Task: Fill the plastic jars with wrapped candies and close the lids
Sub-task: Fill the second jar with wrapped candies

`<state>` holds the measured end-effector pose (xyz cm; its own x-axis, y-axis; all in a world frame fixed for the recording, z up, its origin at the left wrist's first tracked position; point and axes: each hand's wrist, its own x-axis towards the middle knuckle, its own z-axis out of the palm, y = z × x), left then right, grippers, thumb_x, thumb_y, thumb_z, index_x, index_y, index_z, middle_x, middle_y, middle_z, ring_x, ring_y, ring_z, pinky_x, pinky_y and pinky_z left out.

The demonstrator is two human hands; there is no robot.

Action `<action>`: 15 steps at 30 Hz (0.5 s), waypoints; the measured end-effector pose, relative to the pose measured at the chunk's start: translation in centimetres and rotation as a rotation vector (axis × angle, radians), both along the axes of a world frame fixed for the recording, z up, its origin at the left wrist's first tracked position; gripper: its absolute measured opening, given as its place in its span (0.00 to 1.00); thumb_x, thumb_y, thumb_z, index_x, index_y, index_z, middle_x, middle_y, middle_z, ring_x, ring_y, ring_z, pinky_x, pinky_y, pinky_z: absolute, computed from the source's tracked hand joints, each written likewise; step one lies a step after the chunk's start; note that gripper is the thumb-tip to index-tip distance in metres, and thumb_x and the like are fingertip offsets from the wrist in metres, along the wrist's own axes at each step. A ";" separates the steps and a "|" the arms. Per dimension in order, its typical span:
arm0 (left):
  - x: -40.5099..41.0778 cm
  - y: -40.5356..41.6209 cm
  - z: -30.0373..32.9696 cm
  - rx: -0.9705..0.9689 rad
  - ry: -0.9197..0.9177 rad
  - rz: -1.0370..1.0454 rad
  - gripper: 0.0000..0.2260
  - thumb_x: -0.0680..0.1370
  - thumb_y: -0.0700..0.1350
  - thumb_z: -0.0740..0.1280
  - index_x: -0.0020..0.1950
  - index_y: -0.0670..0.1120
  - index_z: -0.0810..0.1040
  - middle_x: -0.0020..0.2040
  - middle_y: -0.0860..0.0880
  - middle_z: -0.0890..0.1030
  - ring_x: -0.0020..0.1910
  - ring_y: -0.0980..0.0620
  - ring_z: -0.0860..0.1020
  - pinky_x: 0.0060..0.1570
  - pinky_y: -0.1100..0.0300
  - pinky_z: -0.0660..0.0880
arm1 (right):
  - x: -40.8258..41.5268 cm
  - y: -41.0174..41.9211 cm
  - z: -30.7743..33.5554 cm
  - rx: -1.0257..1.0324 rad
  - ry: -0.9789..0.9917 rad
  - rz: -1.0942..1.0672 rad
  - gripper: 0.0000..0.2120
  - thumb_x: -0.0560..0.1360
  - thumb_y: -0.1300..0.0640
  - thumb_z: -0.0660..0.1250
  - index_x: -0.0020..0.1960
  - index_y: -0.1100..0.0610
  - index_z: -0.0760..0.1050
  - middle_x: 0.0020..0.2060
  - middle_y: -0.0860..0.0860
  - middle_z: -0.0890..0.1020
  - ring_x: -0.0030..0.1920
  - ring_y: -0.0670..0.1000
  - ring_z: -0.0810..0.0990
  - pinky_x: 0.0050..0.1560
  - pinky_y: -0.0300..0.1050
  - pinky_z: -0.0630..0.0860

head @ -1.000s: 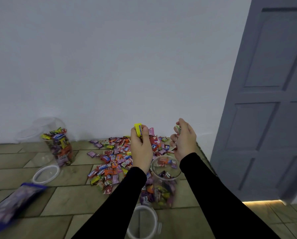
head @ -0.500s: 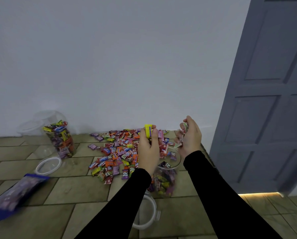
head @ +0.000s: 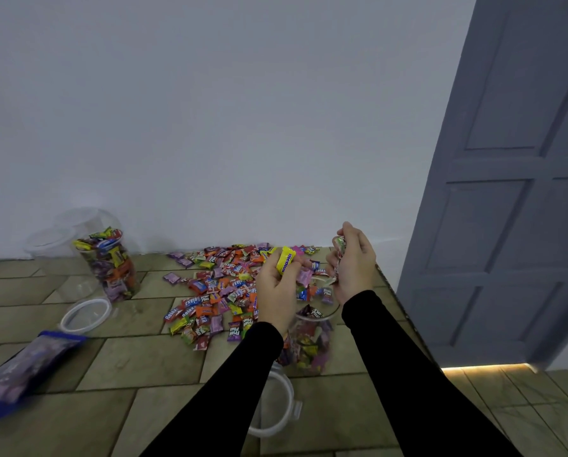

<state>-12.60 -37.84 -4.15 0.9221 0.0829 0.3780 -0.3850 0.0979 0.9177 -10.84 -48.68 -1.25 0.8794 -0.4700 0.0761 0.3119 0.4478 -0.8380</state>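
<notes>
My left hand [head: 277,291] pinches a yellow wrapped candy [head: 285,260] above the open, partly filled clear jar [head: 309,344] standing between my forearms. My right hand [head: 353,262] grips several wrapped candies [head: 340,245] just right of and above that jar's mouth. A pile of loose wrapped candies [head: 223,285] lies on the tiled surface behind and left of the jar. A second clear jar [head: 111,265], nearly full and without a lid, stands at the left. One white-rimmed lid [head: 86,315] lies in front of that jar; another lid [head: 276,404] lies under my left forearm.
A blue and purple candy bag [head: 22,367] lies at the lower left. More clear containers [head: 51,239] stand behind the left jar against the white wall. A grey door [head: 506,192] fills the right; the surface's right edge runs beside the near jar.
Both hands have stayed over the near jar holding their candies; the left hand's yellow candy now sits slightly lower and tilted. The view has shifted a little.
</notes>
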 end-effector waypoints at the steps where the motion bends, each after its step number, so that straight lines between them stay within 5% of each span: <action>1: -0.1 0.1 0.1 -0.001 -0.007 -0.016 0.08 0.80 0.40 0.62 0.48 0.36 0.78 0.37 0.55 0.81 0.42 0.53 0.79 0.58 0.51 0.72 | -0.1 0.1 0.0 -0.013 0.000 -0.002 0.13 0.80 0.53 0.62 0.38 0.57 0.69 0.31 0.51 0.66 0.21 0.46 0.62 0.21 0.35 0.56; 3: -0.4 0.1 0.2 -0.008 -0.028 -0.046 0.07 0.79 0.36 0.62 0.43 0.38 0.77 0.35 0.54 0.80 0.38 0.55 0.78 0.52 0.56 0.74 | -0.2 0.1 0.1 -0.023 0.001 -0.008 0.13 0.80 0.53 0.61 0.38 0.57 0.69 0.30 0.51 0.66 0.20 0.46 0.62 0.21 0.35 0.57; 6: -0.7 0.2 0.2 -0.039 -0.067 -0.096 0.06 0.76 0.39 0.62 0.44 0.40 0.78 0.35 0.48 0.79 0.36 0.44 0.75 0.42 0.54 0.74 | -0.2 0.0 0.1 -0.013 0.005 -0.017 0.13 0.80 0.53 0.62 0.38 0.57 0.69 0.32 0.51 0.66 0.21 0.46 0.62 0.21 0.35 0.57; 10: -0.6 0.2 0.2 -0.100 -0.060 -0.136 0.07 0.73 0.38 0.63 0.47 0.38 0.78 0.35 0.44 0.80 0.37 0.49 0.79 0.38 0.58 0.77 | -0.3 0.1 0.2 -0.012 0.021 -0.025 0.13 0.79 0.53 0.62 0.38 0.57 0.69 0.35 0.51 0.68 0.21 0.45 0.63 0.20 0.35 0.58; 15: -0.3 0.5 -0.6 -0.028 -0.099 -0.148 0.07 0.73 0.38 0.64 0.47 0.39 0.80 0.44 0.40 0.82 0.44 0.41 0.80 0.42 0.57 0.79 | -0.6 0.2 0.4 -0.025 0.043 -0.028 0.13 0.79 0.53 0.62 0.38 0.56 0.69 0.33 0.51 0.68 0.21 0.45 0.64 0.21 0.35 0.59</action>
<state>-12.90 -37.31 -4.79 0.8836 -0.0397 0.4666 -0.4524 0.1852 0.8724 -11.39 -48.47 -0.89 0.8686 -0.4929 0.0502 0.2873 0.4183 -0.8617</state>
